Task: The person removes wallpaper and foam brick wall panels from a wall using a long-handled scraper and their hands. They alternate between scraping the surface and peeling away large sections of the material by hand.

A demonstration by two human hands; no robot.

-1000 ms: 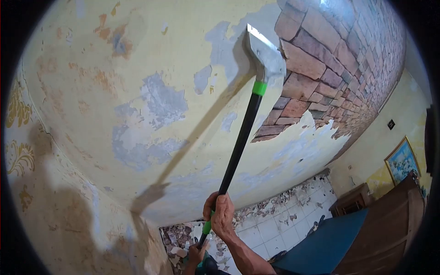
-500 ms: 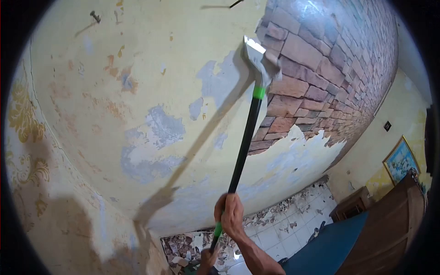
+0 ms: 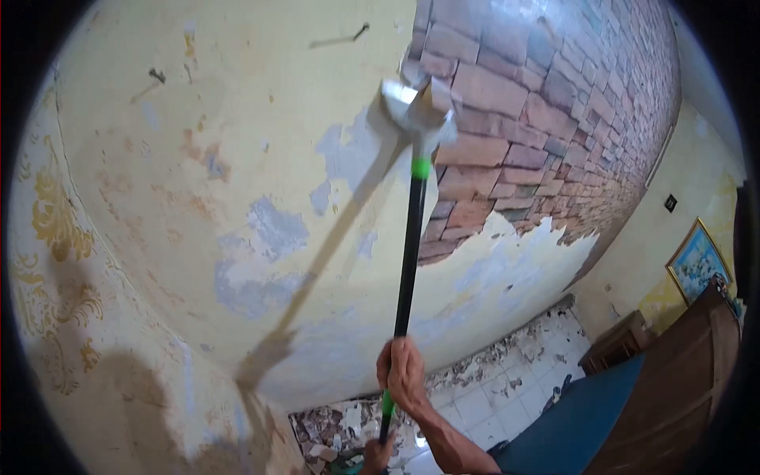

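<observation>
A long-handled scraper [image 3: 408, 257] with a black shaft and green collars reaches up to the wall. My right hand [image 3: 404, 372] is closed around the shaft above the lower green collar. Lower down, at the bottom edge, my left hand [image 3: 377, 455] grips the handle's end and is partly cut off. The scraper's wide metal head [image 3: 418, 109], blurred, is at the torn left edge of the stone-patterned wallpaper [image 3: 495, 91]. A loose piece of wallpaper appears to stand out over the blade. Bare yellow wall [image 3: 261, 150] with grey patches lies left of it.
Two nails [image 3: 157, 76] stick out of the wall at upper left. Paper scraps [image 3: 328, 431] litter the white tiled floor [image 3: 514, 412] along the wall's foot. At right are a blue and brown panel-like piece [image 3: 586, 419], a wooden cabinet [image 3: 617, 344] and a framed picture [image 3: 698, 260].
The scraper head has shifted left and slightly down in view, still along the wallpaper's edge. The whole view has shifted a little too. Both hands keep their hold on the shaft.
</observation>
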